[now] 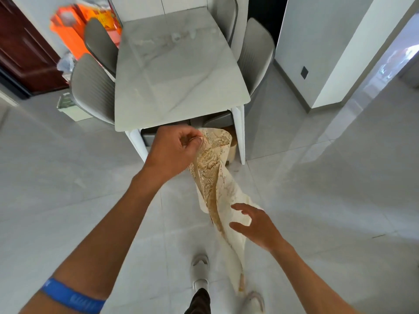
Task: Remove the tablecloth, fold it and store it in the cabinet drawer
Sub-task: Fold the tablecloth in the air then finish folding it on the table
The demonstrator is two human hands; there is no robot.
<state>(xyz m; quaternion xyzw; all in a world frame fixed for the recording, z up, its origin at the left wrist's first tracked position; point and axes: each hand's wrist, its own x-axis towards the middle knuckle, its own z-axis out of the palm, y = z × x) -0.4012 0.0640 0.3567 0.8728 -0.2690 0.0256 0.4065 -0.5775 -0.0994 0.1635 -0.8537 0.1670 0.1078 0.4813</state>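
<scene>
The cream tablecloth (216,177) with a gold floral pattern hangs in a long twisted strip in front of the table, its lower end trailing near my feet. My left hand (176,148) pinches its top edge just below the table's near end. Lower down, my right hand (254,223) is spread with straight fingers beside the hanging cloth, at or just off its right edge. The marble table top (176,71) is bare. No cabinet drawer is in view.
Grey chairs (93,89) stand on both sides of the table, with another tucked under its near end. Orange boxes (74,26) are stacked at the back left beside a dark wooden door (25,48). A white wall corner (340,53) stands to the right. Pale floor tiles lie all around.
</scene>
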